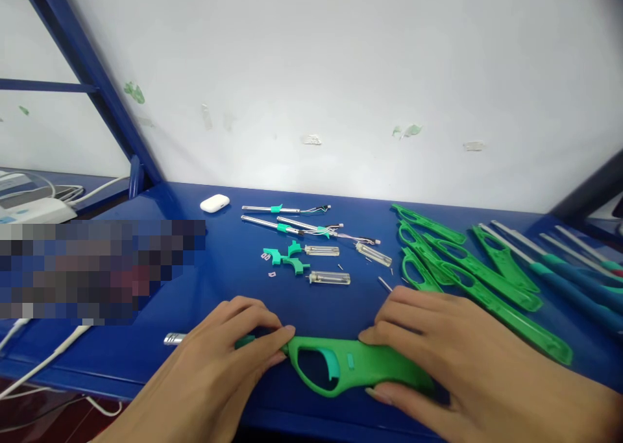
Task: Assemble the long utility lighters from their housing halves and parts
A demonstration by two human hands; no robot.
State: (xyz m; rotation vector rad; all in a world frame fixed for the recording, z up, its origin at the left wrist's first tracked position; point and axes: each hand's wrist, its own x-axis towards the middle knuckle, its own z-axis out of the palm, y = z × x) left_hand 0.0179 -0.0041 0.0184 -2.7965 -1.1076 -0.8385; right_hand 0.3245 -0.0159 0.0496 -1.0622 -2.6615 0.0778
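Handle (363, 365), green, is at the front of the table (224, 268), apparently closed around a teal trigger (332, 365); full seating cannot be confirmed. Left hand (233, 346): fingers pinch its narrow end, near a metal tube (174, 339). Right hand (433, 333): fingers and thumb grasp its wide end. Beyond the handle: clear tanks (329, 277), loose triggers (296, 264), wired tubes (260, 209), all unhoused. Right of it: green shells (491, 277), unjoined; blue lighters (567, 274), seemingly complete.
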